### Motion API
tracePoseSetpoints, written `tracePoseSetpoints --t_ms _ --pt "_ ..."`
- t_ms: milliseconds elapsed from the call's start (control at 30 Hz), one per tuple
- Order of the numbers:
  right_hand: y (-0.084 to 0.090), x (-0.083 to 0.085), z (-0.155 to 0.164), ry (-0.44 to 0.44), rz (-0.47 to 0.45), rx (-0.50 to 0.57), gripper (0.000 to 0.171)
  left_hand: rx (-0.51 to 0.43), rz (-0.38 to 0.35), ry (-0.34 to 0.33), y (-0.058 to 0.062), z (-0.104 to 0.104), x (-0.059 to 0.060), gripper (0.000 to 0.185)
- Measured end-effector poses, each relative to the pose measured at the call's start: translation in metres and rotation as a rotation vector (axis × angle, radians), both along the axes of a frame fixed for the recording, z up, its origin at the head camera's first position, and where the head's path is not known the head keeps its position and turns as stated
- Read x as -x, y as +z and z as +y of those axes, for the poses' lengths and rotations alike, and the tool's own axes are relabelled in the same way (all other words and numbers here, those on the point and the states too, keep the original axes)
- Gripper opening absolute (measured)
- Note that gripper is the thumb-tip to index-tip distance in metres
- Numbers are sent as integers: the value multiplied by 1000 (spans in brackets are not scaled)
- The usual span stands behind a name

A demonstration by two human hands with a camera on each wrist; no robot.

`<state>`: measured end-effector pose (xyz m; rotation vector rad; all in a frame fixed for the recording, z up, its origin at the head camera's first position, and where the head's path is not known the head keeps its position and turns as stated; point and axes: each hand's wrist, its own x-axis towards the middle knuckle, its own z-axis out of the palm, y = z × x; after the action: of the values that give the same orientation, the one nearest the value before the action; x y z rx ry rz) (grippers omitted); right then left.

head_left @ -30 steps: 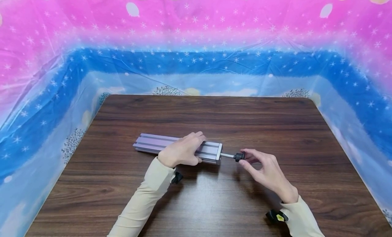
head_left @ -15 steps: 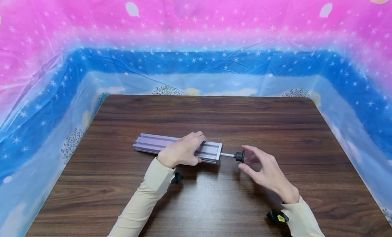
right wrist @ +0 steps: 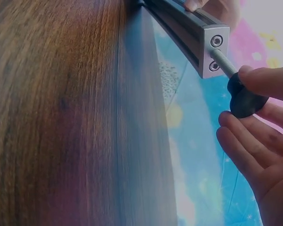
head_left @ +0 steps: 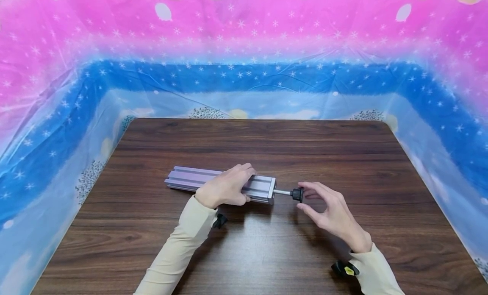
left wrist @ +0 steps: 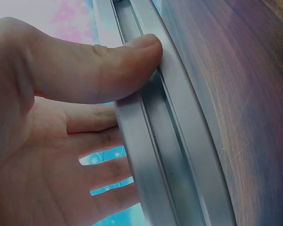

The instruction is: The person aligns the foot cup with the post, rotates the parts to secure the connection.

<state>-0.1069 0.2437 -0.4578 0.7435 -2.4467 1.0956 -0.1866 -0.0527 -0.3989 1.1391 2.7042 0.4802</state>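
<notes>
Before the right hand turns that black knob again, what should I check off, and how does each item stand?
1. Left hand grips the aluminium rail: ok.
2. Rail lies flat on the table: ok.
3. Threaded rod enters the rail's end plate: ok.
4. Right hand fingers on the black knob: thumb touches, full pinch cannot tell.
5. How deep the rod is screwed in: cannot tell.
</notes>
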Motion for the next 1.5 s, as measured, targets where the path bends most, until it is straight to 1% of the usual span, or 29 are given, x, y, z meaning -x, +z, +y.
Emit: tracePoseSetpoints --t_ms 267,467,667,800,867,967,1067,1133,1200,1267,1333,1500 --pt "0 -1 0 -55 -11 -47 51 0 0 3 2 0 -1 52" --pt "-1 1 0 -70 -15 -68 41 7 -4 3 3 1 -1 50" --pt "0 2 0 -97 -97 -72 26 5 0 4 2 1 -1 50" --pt "2 2 -1 -107 -179 -49 23 9 2 3 3 2 -1 51" --pt "2 2 -1 -107 -202 -38 23 13 0 5 3 2 -1 51" --pt "1 2 0 -96 -176 -43 27 16 -5 8 3 2 -1 52" --pt "-1 1 1 -69 -99 -51 49 14 -12 7 3 2 -1 52" --pt "-2 0 1 -31 -53 -25 65 16 -16 7 3 1 0 53" --pt "-2 0 1 7 -3 3 72 17 -18 7 3 1 0 53" --pt "0 1 0 38 29 30 72 18 -17 8 2 0 0 52" --pt "1 1 -1 43 63 34 69 17 -10 6 2 0 0 52" --pt "1 1 -1 7 69 12 62 11 -3 0 2 -1 -1 52"
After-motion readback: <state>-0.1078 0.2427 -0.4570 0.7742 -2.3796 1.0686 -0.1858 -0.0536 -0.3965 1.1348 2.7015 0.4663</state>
